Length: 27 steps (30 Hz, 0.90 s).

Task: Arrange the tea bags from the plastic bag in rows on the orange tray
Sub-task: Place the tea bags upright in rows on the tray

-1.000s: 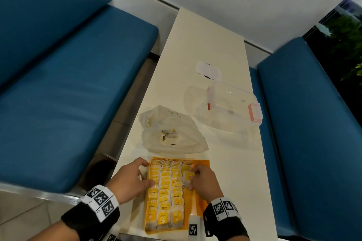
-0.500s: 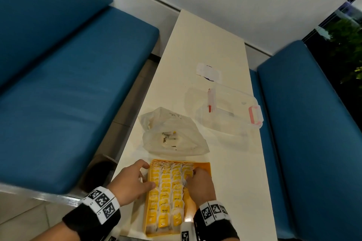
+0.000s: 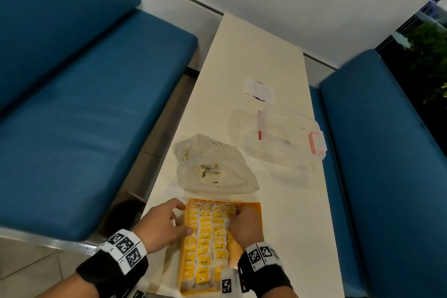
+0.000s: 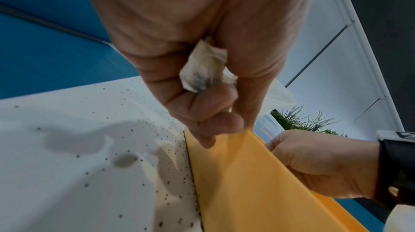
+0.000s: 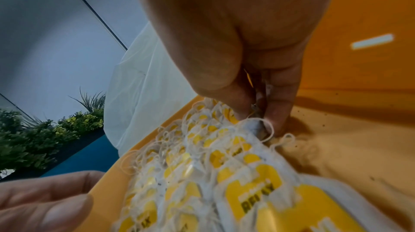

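The orange tray [image 3: 252,210] lies at the near end of the white table, with rows of yellow-tagged tea bags [image 3: 205,237] filling its left part. My right hand [image 3: 235,213] pinches a tea bag [image 5: 254,126] between thumb and finger at the far end of the rightmost row [image 5: 247,173]. At the tray's left wall [image 4: 235,173] rests my left hand [image 3: 179,220], its fingers curled round a crumpled tea bag [image 4: 205,69] in the palm. The plastic bag [image 3: 217,169] lies just beyond the tray with a few bags inside.
A clear lidded box [image 3: 283,138] with pink latches stands far right on the table, and a white paper [image 3: 258,87] lies beyond it. Blue benches [image 3: 84,116] flank the table. Dark tea specks [image 4: 134,147] dot the tabletop left of the tray. The tray's right strip is bare.
My right hand has lowered its tea bag onto the far end of the rightmost row, fingers now down among the bags. The left hand stays at the tray's left edge.
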### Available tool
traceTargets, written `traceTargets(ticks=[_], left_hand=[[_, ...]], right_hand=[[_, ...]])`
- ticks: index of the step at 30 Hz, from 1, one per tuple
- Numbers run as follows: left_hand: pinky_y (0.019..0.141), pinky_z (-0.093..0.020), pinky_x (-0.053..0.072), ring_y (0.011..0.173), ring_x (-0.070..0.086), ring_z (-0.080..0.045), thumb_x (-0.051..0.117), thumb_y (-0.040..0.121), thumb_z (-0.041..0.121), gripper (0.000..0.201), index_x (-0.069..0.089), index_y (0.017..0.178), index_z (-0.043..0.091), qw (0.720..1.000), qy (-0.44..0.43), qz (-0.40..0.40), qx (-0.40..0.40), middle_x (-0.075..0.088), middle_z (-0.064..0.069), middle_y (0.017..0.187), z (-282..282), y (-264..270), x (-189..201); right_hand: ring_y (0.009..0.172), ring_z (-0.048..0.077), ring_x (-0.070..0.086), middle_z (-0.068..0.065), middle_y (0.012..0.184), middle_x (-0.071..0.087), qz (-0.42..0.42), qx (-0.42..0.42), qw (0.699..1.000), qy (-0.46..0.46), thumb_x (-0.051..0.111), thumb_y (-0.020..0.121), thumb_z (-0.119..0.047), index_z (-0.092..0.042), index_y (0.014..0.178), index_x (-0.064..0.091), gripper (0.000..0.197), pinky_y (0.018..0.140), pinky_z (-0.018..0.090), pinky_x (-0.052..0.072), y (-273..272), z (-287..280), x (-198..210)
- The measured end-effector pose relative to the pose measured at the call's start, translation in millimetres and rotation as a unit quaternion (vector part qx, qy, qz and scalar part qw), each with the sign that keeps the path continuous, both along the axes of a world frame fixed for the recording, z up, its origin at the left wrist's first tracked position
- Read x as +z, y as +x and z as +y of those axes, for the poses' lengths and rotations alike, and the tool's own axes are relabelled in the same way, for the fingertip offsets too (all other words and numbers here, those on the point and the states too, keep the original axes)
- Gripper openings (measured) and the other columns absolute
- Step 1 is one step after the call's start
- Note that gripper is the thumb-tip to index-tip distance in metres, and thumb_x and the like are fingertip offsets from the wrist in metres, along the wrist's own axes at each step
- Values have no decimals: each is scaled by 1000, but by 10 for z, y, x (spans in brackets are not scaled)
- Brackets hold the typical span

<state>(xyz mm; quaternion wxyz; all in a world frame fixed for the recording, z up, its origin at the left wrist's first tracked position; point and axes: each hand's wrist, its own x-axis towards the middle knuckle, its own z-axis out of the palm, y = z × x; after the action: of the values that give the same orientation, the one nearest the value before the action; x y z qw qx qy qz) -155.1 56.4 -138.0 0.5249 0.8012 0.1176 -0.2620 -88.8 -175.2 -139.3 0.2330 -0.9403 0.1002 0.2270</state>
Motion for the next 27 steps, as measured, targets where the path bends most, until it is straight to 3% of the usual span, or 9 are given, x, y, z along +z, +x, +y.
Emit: traceTargets(ticks=[4,7,10,12,15,18,21,24,27], left_hand=[[47,-24,47,58,68,-16,76,79,53,44,61,111,26,996,-67,5,57,72,-8,89,106,43,142],[47,-28,43,61,62,-21,66,80,56,56,66,109,8,971,-193,41,137,73,-14,84,129,114,284],[51,-29,46,66,62,-24,57,93,50,53,64,115,2,931,-301,113,175,69,-15,84,62,180,441],[56,-31,52,75,67,-29,54,96,51,55,64,116,1,908,-345,146,186,70,-19,89,-1,213,516],[65,-36,59,82,70,-32,53,96,54,59,64,117,0,883,-385,178,201,71,-26,96,-114,246,560],[71,-39,60,84,72,-29,49,98,54,57,62,118,3,863,-418,198,202,71,-27,109,-214,283,602],[62,-32,59,83,72,-28,45,100,54,56,64,113,2,847,-440,209,211,71,-21,102,-272,317,631],[74,-38,57,84,68,-31,47,100,53,65,65,120,-6,840,-457,211,204,66,-23,100,-302,340,593],[76,-40,58,84,65,-32,50,101,44,59,65,120,-9,834,-468,204,209,64,-26,102,-328,334,584]], right_hand=[[72,18,63,8,82,69,4,1,1000,-23,56,90,-17,-3,80,65,20,61,28,46,-37,-74,196],[79,19,65,5,86,68,-30,41,998,-45,57,92,-18,-7,84,66,16,67,30,52,-65,-110,418],[95,13,68,-1,104,72,-71,83,994,21,64,92,-22,-17,113,71,23,86,25,53,-97,-29,669],[87,3,65,-10,101,69,-96,127,980,120,69,89,-24,-27,112,71,23,83,20,54,-155,110,855],[84,4,63,-14,98,63,-112,205,953,194,73,87,-34,-45,104,68,22,73,13,49,-228,299,1008],[85,3,59,-13,101,56,-89,222,949,205,76,81,-33,-42,118,67,39,79,17,49,-243,383,1006],[93,-4,56,-16,105,52,-80,232,947,208,80,75,-34,-39,127,62,56,82,8,43,-260,393,1001],[96,-6,55,-18,107,47,-79,260,941,202,82,72,-36,-43,134,53,68,82,6,43,-294,401,996],[90,-6,54,-18,105,46,-101,276,942,165,77,79,-30,-43,133,49,62,80,9,46,-320,410,932]])
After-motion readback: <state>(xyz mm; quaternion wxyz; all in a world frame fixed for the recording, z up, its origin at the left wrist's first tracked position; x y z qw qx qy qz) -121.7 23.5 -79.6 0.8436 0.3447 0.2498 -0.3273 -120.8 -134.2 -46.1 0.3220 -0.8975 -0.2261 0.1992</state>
